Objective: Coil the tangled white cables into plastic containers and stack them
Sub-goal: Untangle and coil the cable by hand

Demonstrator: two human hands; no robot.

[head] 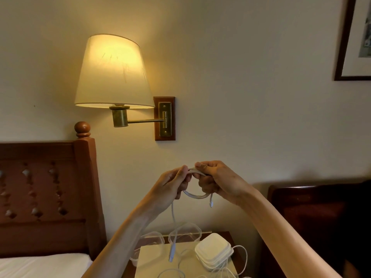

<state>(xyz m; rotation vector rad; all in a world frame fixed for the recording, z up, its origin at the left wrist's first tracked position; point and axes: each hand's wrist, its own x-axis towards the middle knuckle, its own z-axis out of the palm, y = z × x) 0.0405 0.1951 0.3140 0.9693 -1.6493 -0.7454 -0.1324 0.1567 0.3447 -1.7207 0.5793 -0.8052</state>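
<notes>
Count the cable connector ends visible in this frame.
2. One connector dangles below the right hand, beside the coil. The other connector hangs low from the left hand, above the nightstand. Loose cables there may hide more.

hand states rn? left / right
Left hand: pinching the white cable coil.
Right hand: fingers curled round the same coil.

No writing, label, brand, number or sign can be read anywhere here. The framed picture (359, 37), up and to the right of the wall lamp (112, 73), is cut off by the edge and too blurred to show any lettering.
</notes>
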